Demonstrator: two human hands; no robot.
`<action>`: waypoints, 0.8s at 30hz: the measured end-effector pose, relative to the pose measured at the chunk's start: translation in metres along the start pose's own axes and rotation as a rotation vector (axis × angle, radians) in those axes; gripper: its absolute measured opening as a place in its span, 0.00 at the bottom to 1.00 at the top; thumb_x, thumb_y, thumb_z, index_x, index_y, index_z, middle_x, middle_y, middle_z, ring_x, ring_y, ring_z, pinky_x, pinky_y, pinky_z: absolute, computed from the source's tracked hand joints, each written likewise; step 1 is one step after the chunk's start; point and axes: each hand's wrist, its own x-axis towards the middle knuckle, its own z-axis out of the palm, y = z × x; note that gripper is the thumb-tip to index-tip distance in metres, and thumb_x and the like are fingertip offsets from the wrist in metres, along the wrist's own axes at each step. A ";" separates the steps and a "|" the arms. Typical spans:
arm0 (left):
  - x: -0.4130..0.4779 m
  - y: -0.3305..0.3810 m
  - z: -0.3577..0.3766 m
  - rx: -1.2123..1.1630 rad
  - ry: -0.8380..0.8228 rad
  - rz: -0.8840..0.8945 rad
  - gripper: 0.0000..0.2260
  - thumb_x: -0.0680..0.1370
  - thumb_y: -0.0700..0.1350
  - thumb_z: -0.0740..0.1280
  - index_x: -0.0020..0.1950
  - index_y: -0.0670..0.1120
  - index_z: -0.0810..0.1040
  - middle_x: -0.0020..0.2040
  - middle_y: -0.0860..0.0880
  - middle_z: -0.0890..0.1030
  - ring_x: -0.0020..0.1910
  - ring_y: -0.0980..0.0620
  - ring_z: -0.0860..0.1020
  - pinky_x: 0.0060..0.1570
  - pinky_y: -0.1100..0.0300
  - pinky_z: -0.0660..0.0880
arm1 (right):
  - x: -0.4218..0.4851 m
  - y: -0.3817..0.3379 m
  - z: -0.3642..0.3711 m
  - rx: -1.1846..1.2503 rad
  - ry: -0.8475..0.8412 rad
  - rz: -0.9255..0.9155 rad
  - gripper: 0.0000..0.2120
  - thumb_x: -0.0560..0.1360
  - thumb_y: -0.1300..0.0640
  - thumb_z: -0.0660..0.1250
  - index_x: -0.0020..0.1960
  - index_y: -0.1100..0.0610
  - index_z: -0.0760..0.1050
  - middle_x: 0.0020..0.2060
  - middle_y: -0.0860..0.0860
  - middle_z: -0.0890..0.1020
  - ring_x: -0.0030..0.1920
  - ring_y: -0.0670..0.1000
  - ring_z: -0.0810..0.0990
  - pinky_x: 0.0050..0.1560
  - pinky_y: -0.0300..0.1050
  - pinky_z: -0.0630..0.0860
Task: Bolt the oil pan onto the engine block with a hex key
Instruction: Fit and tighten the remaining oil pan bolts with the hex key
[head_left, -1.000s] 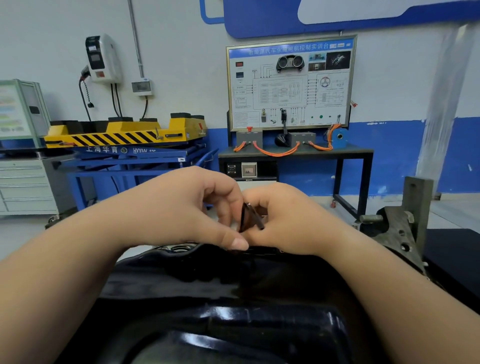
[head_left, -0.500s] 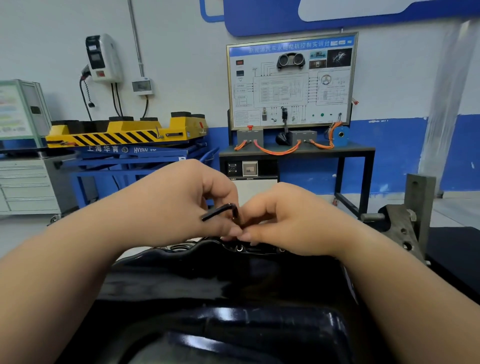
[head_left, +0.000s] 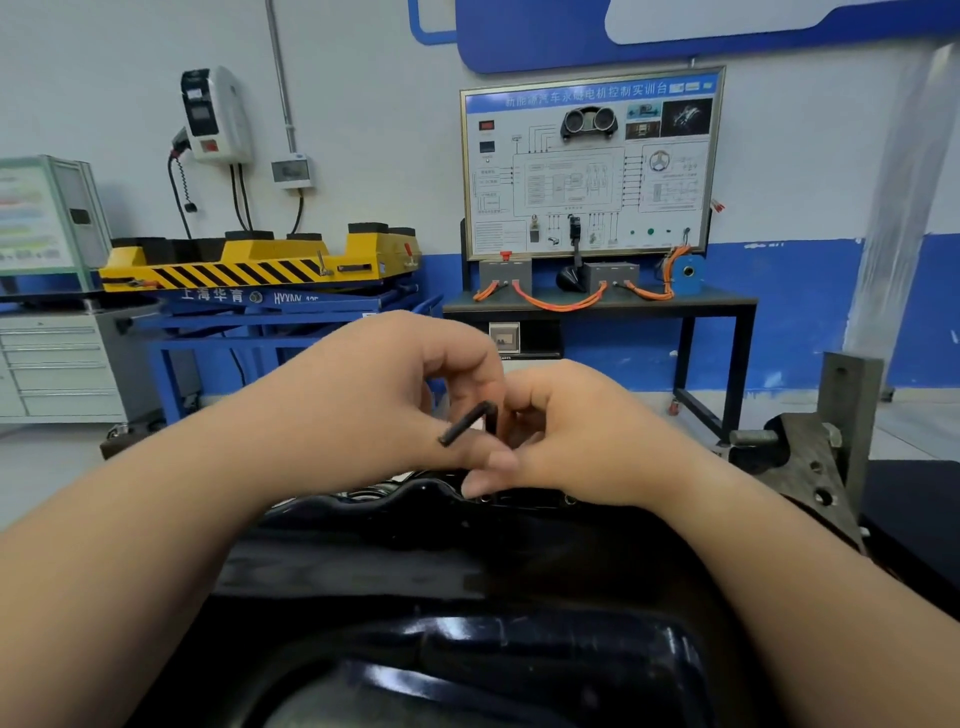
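A glossy black oil pan (head_left: 467, 582) fills the lower middle of the view. Both my hands meet over its far flange. A small black L-shaped hex key (head_left: 467, 422) stands between them, its short arm pointing toward me and to the left, its long arm running down to the flange. My left hand (head_left: 374, 400) pinches the key with curled fingers and thumb. My right hand (head_left: 576, 431) has its fingers curled round the key's lower part by the flange. The bolt itself is hidden under my fingertips. Bolt holes (head_left: 569, 500) show along the flange.
A grey metal engine-stand bracket (head_left: 826, 457) with holes rises at the right of the pan. Behind stand a black table with a wiring training board (head_left: 589, 161), a yellow-and-blue lift platform (head_left: 260, 270) and a grey drawer cabinet (head_left: 52, 364) at the left.
The hex key has turned: its short arm, edge-on a second ago, swung to point left and now angles toward me. Both hands have stayed at the same spot on the far flange.
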 end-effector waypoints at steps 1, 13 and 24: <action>0.000 0.001 0.001 0.019 0.013 0.025 0.08 0.63 0.54 0.74 0.36 0.54 0.78 0.33 0.55 0.79 0.24 0.63 0.70 0.28 0.73 0.66 | 0.000 -0.001 0.000 0.004 0.000 -0.005 0.11 0.65 0.59 0.78 0.43 0.60 0.80 0.40 0.59 0.81 0.38 0.52 0.78 0.42 0.45 0.74; -0.004 -0.006 -0.009 0.053 -0.103 -0.047 0.15 0.62 0.53 0.76 0.46 0.63 0.78 0.40 0.59 0.82 0.23 0.60 0.70 0.27 0.69 0.69 | -0.002 0.002 -0.005 -0.037 -0.017 -0.039 0.01 0.71 0.62 0.73 0.42 0.58 0.83 0.35 0.52 0.83 0.39 0.50 0.81 0.44 0.43 0.77; -0.008 -0.003 -0.017 -0.093 0.072 -0.030 0.22 0.55 0.66 0.72 0.46 0.61 0.77 0.37 0.55 0.79 0.19 0.61 0.67 0.22 0.71 0.65 | 0.000 -0.001 -0.002 -0.060 0.005 -0.012 0.16 0.65 0.58 0.78 0.31 0.49 0.71 0.24 0.38 0.73 0.27 0.38 0.71 0.31 0.27 0.67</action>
